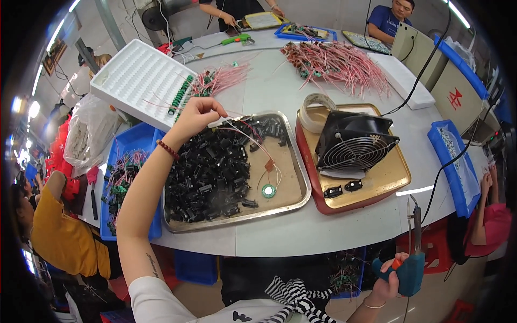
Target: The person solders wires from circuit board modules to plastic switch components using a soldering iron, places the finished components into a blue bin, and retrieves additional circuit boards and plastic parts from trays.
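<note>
Wires (pixel 260 144), pink-white, in left hand's (pixel 198 114) pinch; right hand (pixel 389 280) round teal soldering gun (pixel 412 273)

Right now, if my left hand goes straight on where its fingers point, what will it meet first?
The left hand would probably meet the tape roll, to its right; depth is unclear.

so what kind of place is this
Probably an electronics assembly workshop: the right hand holds what looks like a soldering gun, and a metal tray of black parts sits near bundled pink wires.
</note>
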The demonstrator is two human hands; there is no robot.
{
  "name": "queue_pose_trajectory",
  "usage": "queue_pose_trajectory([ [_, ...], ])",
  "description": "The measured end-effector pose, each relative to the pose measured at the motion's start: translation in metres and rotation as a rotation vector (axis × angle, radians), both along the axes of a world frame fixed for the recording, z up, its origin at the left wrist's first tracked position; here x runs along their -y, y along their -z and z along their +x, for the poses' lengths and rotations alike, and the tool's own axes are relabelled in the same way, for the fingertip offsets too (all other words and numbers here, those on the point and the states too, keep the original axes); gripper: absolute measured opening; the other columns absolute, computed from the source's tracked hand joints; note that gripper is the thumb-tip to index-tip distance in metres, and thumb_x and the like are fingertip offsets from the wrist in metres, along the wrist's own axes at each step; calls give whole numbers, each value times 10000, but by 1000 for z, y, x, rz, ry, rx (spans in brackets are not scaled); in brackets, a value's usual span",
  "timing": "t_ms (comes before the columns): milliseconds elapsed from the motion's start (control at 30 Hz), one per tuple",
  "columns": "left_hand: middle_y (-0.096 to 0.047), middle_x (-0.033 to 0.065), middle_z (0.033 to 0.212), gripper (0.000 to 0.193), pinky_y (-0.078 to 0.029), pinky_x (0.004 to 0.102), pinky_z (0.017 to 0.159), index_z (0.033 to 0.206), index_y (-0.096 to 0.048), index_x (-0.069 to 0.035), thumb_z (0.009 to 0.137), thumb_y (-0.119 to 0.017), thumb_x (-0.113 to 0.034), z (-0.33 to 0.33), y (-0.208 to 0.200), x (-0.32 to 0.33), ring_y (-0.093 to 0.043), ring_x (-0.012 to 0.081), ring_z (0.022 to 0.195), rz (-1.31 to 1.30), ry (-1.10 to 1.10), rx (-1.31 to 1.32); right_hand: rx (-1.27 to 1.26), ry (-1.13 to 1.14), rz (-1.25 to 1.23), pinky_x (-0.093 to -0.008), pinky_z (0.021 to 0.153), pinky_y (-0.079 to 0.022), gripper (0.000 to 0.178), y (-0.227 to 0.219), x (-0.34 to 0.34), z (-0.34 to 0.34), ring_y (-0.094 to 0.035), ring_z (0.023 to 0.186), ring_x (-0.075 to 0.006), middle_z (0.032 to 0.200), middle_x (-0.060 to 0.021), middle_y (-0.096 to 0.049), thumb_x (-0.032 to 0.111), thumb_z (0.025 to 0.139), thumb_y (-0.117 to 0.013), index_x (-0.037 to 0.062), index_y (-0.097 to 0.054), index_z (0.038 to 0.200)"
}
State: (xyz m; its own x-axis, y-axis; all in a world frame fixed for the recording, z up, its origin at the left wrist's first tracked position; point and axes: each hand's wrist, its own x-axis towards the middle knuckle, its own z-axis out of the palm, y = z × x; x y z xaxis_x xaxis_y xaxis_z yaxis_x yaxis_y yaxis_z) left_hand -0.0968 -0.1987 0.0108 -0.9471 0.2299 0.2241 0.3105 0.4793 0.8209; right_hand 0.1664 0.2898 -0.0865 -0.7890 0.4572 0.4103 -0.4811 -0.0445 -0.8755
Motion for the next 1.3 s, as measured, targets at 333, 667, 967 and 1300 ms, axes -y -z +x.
queue_pose_trajectory([
  [333, -648, 30, 812, 196, -436, 191, 652, 971, -595, -4, 787, -631, -64, -4, 10, -6, -589, 63, 749, 132, -8, 52, 40, 18, 20, -235, 545, -418, 522, 8, -7, 9, -512, 607, -142, 1071, -150, -503, 162, 697, -587, -54, -471, 1158],
  [667, -636, 17, 731, 148, -451, 201, 625, 863, -626, -7, 735, -637, -82, -33, -9, 0, -566, 50, 680, -135, -58, -11, 48, 59, 5, -232, 550, -413, 522, 9, -7, 10, -509, 600, -145, 1067, -152, -509, 157, 693, -581, -53, -474, 1158],
  [967, -573, -18, 633, 159, -369, 198, 505, 807, -662, 21, 762, -622, -126, -35, -3, -13, -441, 22, 541, -214, -103, 16, 13, 65, 16, -233, 551, -413, 515, 10, -11, 10, -516, 604, -148, 1070, -159, -508, 145, 691, -587, -55, -479, 1153],
  [1300, -591, 144, 633, 224, -448, 347, 594, 920, -635, -27, 834, -571, -224, -48, 5, 20, -583, 252, 594, -393, -443, -364, 6, 43, 0, -220, 530, -407, 478, 10, -7, 10, -514, 599, -146, 1058, -155, -498, 139, 697, -588, -59, -487, 1119],
])
